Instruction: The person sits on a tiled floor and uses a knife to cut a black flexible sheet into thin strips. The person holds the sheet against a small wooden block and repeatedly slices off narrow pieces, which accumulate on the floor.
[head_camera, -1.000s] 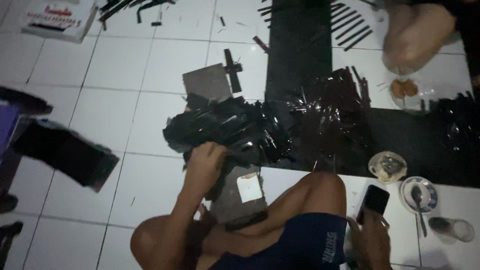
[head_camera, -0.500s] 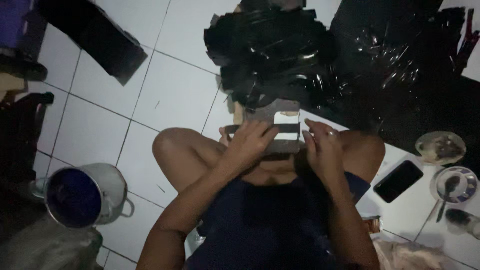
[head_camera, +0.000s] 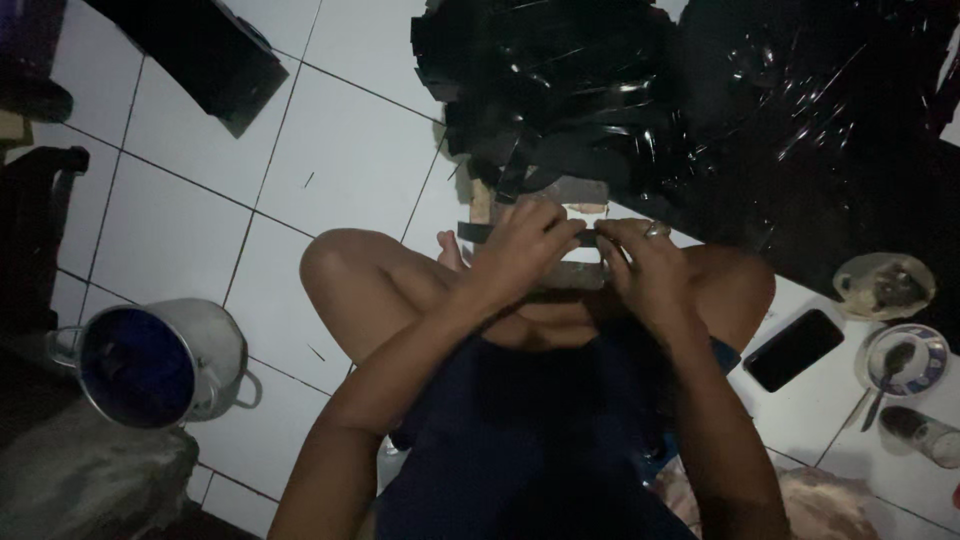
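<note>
I sit cross-legged on a white tiled floor. My left hand (head_camera: 525, 245) and my right hand (head_camera: 640, 262), which wears a ring, meet above my lap. Both pinch a narrow black strip (head_camera: 480, 232) that sticks out to the left of my left hand. Under the hands lies a flat grey block (head_camera: 575, 190) with a pale patch. Just beyond it is a heap of glossy black strips (head_camera: 545, 90).
A metal pot (head_camera: 155, 360) stands at my left knee. A dark phone (head_camera: 795, 348), a small bowl (head_camera: 885, 285), a saucer with a spoon (head_camera: 905, 360) and a glass (head_camera: 925, 435) lie to the right. Crumpled black plastic sheet (head_camera: 820, 110) covers the far right; a dark box (head_camera: 200, 55) sits far left.
The view has tilted down and closer. My right hand left the phone on the floor and joined the left at the block; both now pinch a black strip.
</note>
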